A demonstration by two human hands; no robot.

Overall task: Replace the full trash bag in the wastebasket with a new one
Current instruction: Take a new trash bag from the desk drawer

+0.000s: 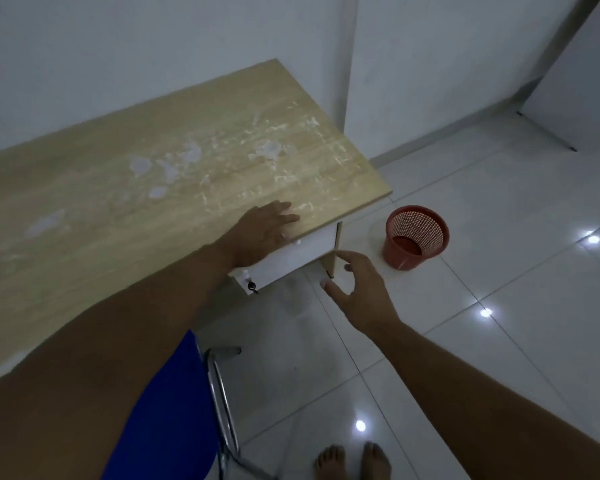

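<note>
The left hand [264, 230] lies flat on the desk [118, 188] edge, the right hand [357, 285] hangs open near the red wastebasket [414, 237].

The left hand [262, 233] is stretched far out, lying flat with its fingers straight. The right hand [357, 285] floats in the air nearer and to the right, fingers loose and spread, holding nothing. Two bare feet [352, 460] stand close together.
</note>
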